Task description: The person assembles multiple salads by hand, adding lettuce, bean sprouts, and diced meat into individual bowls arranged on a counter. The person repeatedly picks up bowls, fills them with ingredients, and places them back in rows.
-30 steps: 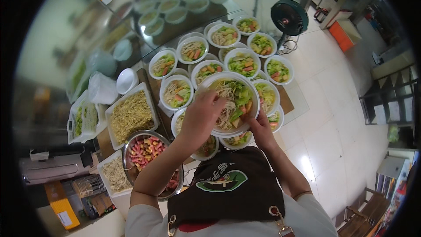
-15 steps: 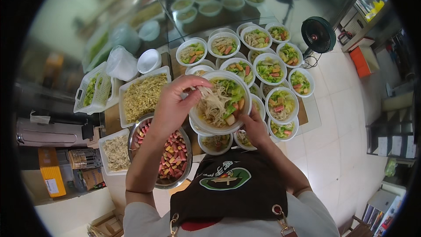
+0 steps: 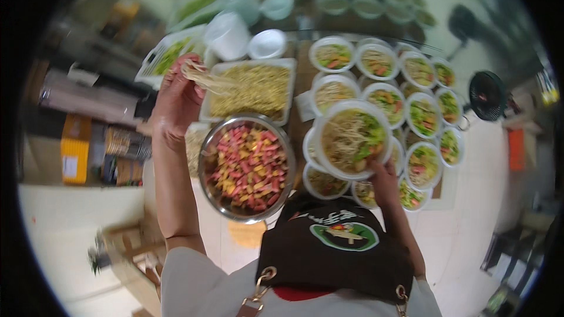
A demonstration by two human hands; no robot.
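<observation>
Left hand (image 3: 181,91) pinches pale strands (image 3: 211,83); right hand (image 3: 385,183) clasps a white bowl (image 3: 320,148) of greens (image 3: 374,134); pink-yellow chunks (image 3: 249,167) fill a steel bowl (image 3: 212,196) at the bench's (image 3: 302,76) near edge.

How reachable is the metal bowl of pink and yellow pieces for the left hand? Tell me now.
Likely yes: the metal bowl sits uncovered beside the left forearm, but the left hand holds pale strands, so it isn't empty.

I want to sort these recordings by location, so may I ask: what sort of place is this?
Probably a small food shop or catering kitchen. Many filled white bowls stand close together, a large metal basin holds pink and yellow cut pieces, and a dark apron is worn.
</observation>
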